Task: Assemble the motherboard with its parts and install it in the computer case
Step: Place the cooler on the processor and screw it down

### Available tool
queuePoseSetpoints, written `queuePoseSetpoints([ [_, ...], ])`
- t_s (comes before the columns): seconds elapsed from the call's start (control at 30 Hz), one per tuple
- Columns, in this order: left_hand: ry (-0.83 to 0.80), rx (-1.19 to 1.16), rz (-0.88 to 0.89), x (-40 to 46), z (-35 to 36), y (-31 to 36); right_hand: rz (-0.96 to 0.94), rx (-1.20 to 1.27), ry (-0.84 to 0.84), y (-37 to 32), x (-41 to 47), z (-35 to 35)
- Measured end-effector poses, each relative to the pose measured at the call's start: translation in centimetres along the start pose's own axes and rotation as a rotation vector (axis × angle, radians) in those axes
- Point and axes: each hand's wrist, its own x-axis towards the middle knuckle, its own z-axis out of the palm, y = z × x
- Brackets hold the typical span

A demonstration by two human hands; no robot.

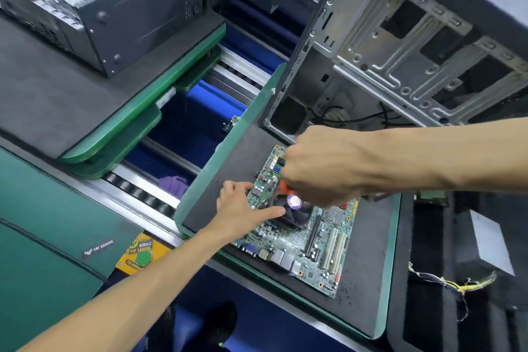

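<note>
On the padded tray [368,294], left hand [243,208] presses the motherboard [300,240]; right hand [323,168] grips a screwdriver [284,186].

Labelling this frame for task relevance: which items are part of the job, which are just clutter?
In use:
green motherboard
black cooler fan
orange-handled screwdriver in right hand
left hand
open grey metal computer case

Lying about:
purple cloth
second dark case
yellow button plate

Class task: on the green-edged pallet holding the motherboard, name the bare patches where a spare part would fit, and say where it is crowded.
Bare dark mat lies between the motherboard and the pallet's near green edge, also along its right edge beside the white slots. A narrower strip runs left of the board. It is crowded at the cooler fan, where the left hand and right hand work, and behind at the open case.
</note>
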Motion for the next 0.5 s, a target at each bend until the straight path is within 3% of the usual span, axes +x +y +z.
queuePoseSetpoints([
  [0.1,-0.018,-0.002,0.013,0.2,0.0,-0.1,0.378,0.425,-0.052,0.4,0.1,0.7],
  [0.2,-0.028,-0.008,0.042,0.2,0.2,-0.3,0.869,1.062,-0.284,0.8,0.6,0.8],
  [0.27,-0.033,-0.003,0.058,0.3,0.3,-0.4,1.044,1.394,-0.386,1.6,1.0,1.2],
  [0.37,-0.009,0.008,0.074,0.4,0.4,-0.4,1.088,1.599,-0.516,2.3,1.3,1.2],
  [0.5,0.003,0.004,0.082,0.3,0.3,-0.3,0.983,1.462,-0.53,2.4,0.6,0.9],
])
